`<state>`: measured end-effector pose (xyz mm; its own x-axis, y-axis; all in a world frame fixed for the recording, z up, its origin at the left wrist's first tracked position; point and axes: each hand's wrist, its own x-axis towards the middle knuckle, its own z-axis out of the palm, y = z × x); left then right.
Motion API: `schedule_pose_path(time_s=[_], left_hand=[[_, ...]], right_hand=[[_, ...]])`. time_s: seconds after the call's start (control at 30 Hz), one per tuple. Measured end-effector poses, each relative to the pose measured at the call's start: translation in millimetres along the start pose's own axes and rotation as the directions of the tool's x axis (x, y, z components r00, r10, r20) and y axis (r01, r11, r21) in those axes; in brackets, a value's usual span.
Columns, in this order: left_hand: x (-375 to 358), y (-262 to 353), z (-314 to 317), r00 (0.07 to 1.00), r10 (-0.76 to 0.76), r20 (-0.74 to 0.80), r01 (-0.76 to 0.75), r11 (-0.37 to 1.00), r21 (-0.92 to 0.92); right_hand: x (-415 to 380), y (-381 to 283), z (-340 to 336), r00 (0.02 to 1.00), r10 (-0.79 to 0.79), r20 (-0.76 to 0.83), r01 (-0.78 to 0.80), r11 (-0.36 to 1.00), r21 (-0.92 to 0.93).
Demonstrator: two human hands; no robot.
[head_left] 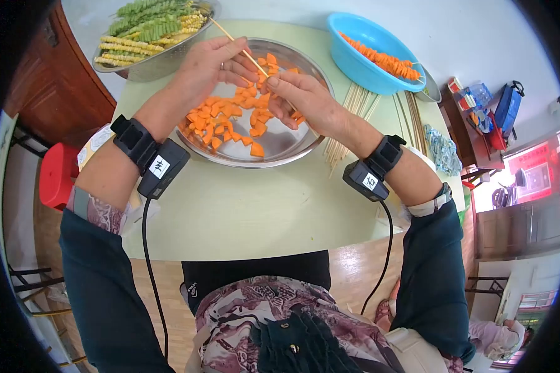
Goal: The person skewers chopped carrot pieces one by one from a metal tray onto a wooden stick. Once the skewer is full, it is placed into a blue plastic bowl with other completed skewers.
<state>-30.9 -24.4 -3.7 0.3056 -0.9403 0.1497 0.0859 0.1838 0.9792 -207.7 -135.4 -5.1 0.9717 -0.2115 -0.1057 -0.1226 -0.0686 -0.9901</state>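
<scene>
A thin wooden skewer (pixel 249 57) slants between my two hands above a round metal tray (pixel 274 158). My left hand (pixel 214 67) pinches it near its upper part, thumb against the stick and a ring on one finger. My right hand (pixel 308 99) grips its lower part, with the thumb laid along it and the other fingers curled beneath. Cut carrot pieces (pixel 214 118) lie scattered in the tray below both hands. Whether a carrot piece sits on the skewer inside my right hand is hidden by the fingers.
A blue basin (pixel 361 68) holding skewered carrot stands at the back right. Loose skewers (pixel 354 105) lie beside the tray. At the back left, a metal colander (pixel 162 62) holds green and yellow skewers. A crumpled plastic bag (pixel 443 151) lies at the right edge; a red stool (pixel 59 174) stands left.
</scene>
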Motion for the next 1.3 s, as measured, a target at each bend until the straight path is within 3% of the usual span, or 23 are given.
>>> schedule_pose_path(time_s=[0.23, 0.37, 0.47, 0.53, 0.77, 1.07, 1.27, 1.3], left_hand=[[1.1, 1.0, -2.3, 1.0, -0.002, -0.014, 0.002, 1.0, 0.012], [4.4, -0.9, -7.4, 0.998, -0.009, -0.058, 0.009, 1.0, 0.005], [2.5, 0.6, -4.8, 0.996, -0.064, -0.057, 0.063, 0.998, -0.016], [0.9, 1.5, -1.6, 0.994, -0.089, -0.069, 0.086, 0.995, -0.045], [-0.1, 1.8, -1.8, 0.993, -0.096, -0.072, 0.092, 0.994, -0.057], [-1.6, 3.4, 1.8, 0.996, -0.04, -0.082, 0.035, 0.998, -0.055], [-2.0, 3.2, 3.7, 0.992, -0.015, -0.128, 0.003, 0.995, -0.096], [0.3, 3.4, -1.5, 0.981, 0.006, -0.195, -0.023, 0.996, -0.089]], right_hand=[[-0.7, 3.8, 5.1, 0.994, -0.009, -0.113, 0.014, 0.999, 0.039], [0.5, 2.7, 2.8, 0.986, -0.056, -0.159, 0.052, 0.998, -0.033], [-1.3, 2.5, 4.7, 0.978, -0.029, -0.205, 0.024, 0.999, -0.03], [-4.7, -1.8, 6.5, 0.966, 0.02, -0.259, -0.053, 0.991, -0.122], [-5.9, -0.7, 7.5, 0.967, -0.056, -0.249, 0.03, 0.994, -0.108], [-7.2, -6.9, 6.9, 0.964, -0.04, -0.264, 0.019, 0.996, -0.081], [-7.5, -7.8, 7.3, 0.961, -0.031, -0.275, 0.013, 0.998, -0.069], [-8.3, -8.7, 7.3, 0.97, -0.022, -0.242, 0.009, 0.998, -0.055]])
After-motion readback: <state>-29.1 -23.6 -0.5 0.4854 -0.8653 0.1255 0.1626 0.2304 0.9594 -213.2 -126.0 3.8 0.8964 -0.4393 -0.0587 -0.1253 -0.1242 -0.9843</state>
